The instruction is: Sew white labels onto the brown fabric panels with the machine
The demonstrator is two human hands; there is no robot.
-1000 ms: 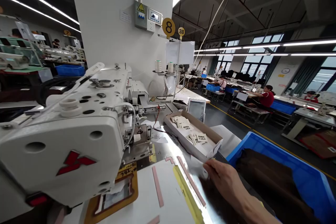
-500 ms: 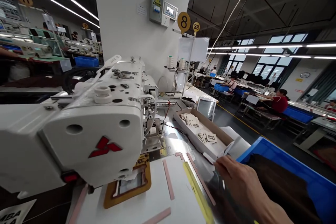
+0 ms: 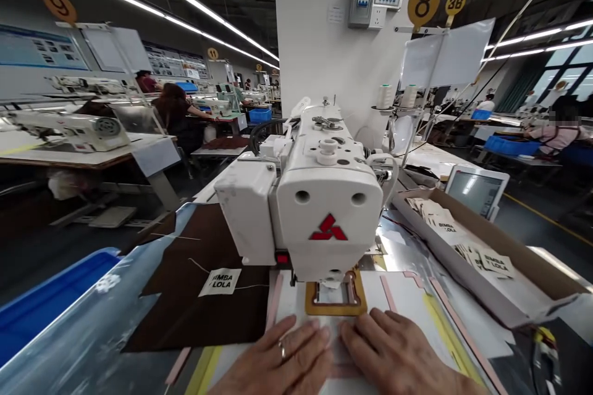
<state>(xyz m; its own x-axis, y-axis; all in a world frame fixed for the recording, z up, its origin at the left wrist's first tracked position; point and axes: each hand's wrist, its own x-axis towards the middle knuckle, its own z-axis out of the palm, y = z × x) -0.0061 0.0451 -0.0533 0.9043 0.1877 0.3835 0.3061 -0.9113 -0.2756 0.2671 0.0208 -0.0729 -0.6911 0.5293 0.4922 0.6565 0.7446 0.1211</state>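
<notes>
My left hand (image 3: 291, 355) wears a ring and lies with fingers stretched over the white template sheet (image 3: 412, 305) in front of the sewing machine (image 3: 324, 197). Beside it, my right hand (image 3: 393, 345) rests flat on the same sheet, its fingertips just below the brown clamp frame (image 3: 315, 308). Both hands are open; whatever lies under the palms is hidden. Left of the machine is a dark brown fabric piece (image 3: 176, 315), bearing a pale "BIMBA Y LOLA" label (image 3: 221, 282) with loose threads.
A cardboard box (image 3: 491, 296) at the right holds several labels (image 3: 495, 262). Thread snips (image 3: 545, 358) lie near it. A small screen (image 3: 477, 190) stands behind the box. At the left edge is a blue tub (image 3: 55, 296). Other people sit at machines farther back.
The view has swung left. My right hand has moved from beside the blue tub on the right onto the white sheet. My left hand has come into view there.
</notes>
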